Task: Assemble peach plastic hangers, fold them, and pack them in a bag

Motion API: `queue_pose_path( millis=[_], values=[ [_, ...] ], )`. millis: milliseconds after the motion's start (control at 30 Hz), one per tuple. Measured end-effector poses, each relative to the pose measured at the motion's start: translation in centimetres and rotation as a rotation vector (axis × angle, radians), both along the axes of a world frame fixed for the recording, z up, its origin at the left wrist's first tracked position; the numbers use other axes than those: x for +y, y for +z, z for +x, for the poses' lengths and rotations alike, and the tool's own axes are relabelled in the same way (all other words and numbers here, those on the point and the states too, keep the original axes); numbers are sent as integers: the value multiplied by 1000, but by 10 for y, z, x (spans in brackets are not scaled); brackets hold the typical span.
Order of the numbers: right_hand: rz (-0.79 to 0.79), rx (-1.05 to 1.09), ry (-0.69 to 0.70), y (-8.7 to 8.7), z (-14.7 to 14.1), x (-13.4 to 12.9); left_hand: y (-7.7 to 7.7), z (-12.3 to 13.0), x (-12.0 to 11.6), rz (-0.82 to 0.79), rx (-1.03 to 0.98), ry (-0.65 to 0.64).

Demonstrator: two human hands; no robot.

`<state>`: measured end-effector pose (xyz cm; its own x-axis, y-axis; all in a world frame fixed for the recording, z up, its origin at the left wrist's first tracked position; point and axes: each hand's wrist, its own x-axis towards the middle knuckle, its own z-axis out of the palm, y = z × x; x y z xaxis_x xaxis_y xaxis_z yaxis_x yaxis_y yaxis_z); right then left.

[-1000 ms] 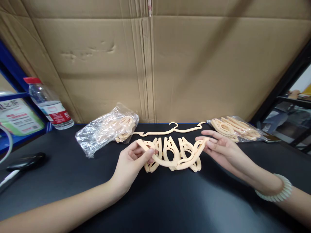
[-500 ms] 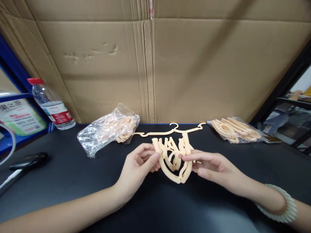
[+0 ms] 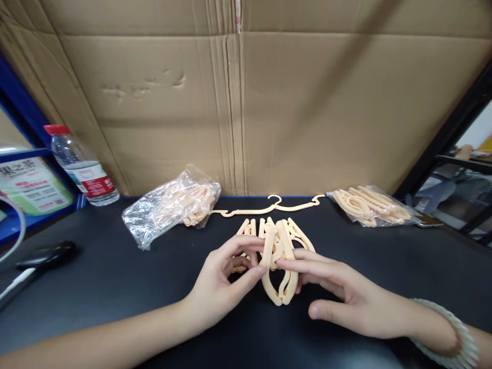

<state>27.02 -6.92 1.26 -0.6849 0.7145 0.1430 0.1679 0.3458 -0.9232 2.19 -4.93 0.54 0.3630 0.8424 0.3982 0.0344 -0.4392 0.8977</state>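
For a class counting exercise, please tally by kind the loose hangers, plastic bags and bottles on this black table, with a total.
Opened-out hanger: 1
Held hanger: 1
Folded hangers behind it: 3
Plastic bags: 2
Bottle: 1
Total: 8

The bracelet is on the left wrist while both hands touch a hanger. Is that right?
Not quite: the head view shows the bracelet on the right wrist. The left hand and right hand do both touch a hanger.
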Motion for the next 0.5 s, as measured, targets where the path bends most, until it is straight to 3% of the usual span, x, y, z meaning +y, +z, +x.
queue_pose_path(
  millis=[300,500],
  values=[
    [238,-256,-44,-1,12,-6,-2,2,0,-47,41,17],
    [314,-273,-72,-1,16,-4,-2,3,4,-143,20,86]
  ],
)
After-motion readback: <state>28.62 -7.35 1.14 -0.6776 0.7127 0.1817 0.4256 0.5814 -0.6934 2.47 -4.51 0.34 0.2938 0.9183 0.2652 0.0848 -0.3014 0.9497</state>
